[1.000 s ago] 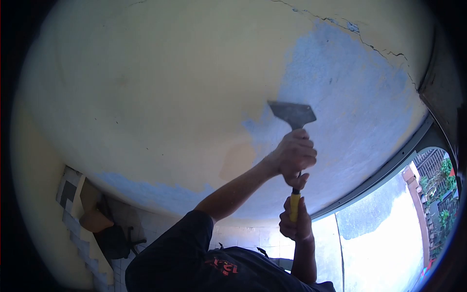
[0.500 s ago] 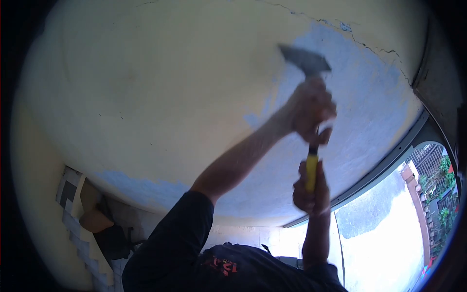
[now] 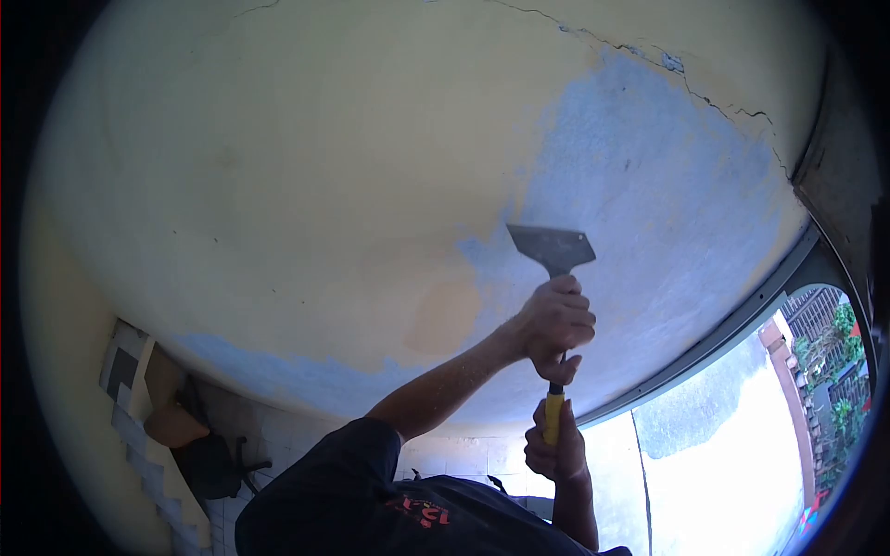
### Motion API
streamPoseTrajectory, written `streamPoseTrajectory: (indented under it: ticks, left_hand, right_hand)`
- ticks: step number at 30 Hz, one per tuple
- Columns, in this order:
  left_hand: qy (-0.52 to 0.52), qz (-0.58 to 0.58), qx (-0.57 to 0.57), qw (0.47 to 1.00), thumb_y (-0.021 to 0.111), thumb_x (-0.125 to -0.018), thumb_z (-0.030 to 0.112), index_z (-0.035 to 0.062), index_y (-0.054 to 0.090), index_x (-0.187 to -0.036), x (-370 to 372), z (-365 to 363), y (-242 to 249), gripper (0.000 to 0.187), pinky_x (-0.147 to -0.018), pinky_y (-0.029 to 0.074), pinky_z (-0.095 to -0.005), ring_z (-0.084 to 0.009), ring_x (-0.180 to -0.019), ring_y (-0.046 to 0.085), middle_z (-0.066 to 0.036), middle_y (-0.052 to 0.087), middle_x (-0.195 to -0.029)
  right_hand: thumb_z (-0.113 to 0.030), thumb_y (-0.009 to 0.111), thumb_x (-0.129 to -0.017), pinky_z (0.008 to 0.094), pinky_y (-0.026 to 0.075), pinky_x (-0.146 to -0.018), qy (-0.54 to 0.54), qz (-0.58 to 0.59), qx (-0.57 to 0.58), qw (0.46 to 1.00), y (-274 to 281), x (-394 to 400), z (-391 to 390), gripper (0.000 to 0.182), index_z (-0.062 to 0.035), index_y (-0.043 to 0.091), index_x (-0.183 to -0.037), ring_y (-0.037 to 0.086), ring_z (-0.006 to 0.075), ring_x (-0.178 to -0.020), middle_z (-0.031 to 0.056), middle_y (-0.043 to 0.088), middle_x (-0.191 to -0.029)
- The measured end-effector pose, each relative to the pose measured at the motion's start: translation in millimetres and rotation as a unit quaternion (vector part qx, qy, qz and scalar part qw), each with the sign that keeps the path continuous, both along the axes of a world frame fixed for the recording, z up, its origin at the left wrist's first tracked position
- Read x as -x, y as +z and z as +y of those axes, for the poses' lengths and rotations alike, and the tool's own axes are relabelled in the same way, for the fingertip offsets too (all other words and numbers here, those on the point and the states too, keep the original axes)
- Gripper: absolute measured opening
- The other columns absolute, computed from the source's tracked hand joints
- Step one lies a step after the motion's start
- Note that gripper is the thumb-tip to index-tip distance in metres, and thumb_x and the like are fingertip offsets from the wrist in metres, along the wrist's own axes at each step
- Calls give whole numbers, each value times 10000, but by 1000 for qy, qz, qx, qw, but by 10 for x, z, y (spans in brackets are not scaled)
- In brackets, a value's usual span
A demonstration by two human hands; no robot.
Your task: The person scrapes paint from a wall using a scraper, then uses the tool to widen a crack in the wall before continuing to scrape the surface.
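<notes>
A long-handled scraper [image 3: 553, 246] with a broad, flat grey metal blade stands nearly upright in front of the wall [image 3: 324, 167]. My left hand [image 3: 559, 326] is wrapped round its shaft just below the blade. Lower down, my right hand [image 3: 556, 454] grips the yellow handle [image 3: 553, 419], fingers closed about it. In this view the blade overlaps the border between the cream paint and a bluish bare patch [image 3: 649, 176]. The blade's edge points up and to the left.
A jagged crack [image 3: 709, 100] runs across the upper right of the wall. At lower left are a dark chair [image 3: 218, 468] and a stepped tile edge [image 3: 139, 435]. On the right, a curved frame [image 3: 686, 371] borders a bright opening with plants [image 3: 844, 417].
Both hands and the scraper have moved down and somewhat left, from the upper part of the blue patch to its lower left border. The grip stays the same.
</notes>
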State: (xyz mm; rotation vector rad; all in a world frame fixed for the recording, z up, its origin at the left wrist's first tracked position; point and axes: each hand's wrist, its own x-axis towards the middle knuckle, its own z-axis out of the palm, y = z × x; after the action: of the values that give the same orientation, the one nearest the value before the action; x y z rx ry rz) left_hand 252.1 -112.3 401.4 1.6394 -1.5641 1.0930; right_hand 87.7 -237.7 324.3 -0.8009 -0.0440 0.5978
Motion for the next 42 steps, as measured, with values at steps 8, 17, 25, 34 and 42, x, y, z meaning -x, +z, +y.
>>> streamPoseTrajectory:
  ticks: [8,17,25,34,42]
  left_hand:
    - [43,-120,8,992,515,-546,340,179,408,-457,-309,56,953,212,-588,345,-341,-171,-446,376,17,378,-444]
    - [70,-162,21,984,550,-522,354,166,474,-483,-256,26,1105,206,-622,371,-354,-192,-490,429,2,442,-494]
    - [10,14,-29,999,510,-502,337,144,399,-495,84,-45,-197,223,-631,363,-362,-210,-513,431,-5,387,-527]
    - [39,-28,-14,999,495,-496,348,143,384,-479,-90,-39,174,234,-630,365,-350,-202,-497,425,-1,384,-516]
    - [78,-150,-1,986,518,-550,362,192,421,-458,-321,-29,1104,216,-588,343,-347,-152,-452,395,32,407,-456]
  right_hand:
    - [-625,275,-939,186,197,-275,20,-159,-23,987,620,-575,12,505,-139,399,-880,230,26,-318,-50,287,-474]
    - [-592,248,-959,184,200,-260,80,-138,-107,981,733,-522,-29,469,-152,397,-892,244,40,-303,-34,312,-476]
    - [-615,269,-946,209,180,-284,32,-2,-71,997,-234,37,-33,479,-154,379,-879,222,52,-318,-34,268,-471]
    - [-580,271,-962,193,189,-269,2,-40,-20,999,70,-235,-95,482,-125,389,-858,226,36,-312,-36,285,-473]
    - [-610,262,-949,183,212,-281,12,-170,-3,985,698,-659,-112,494,-142,408,-888,248,27,-326,-51,303,-483]
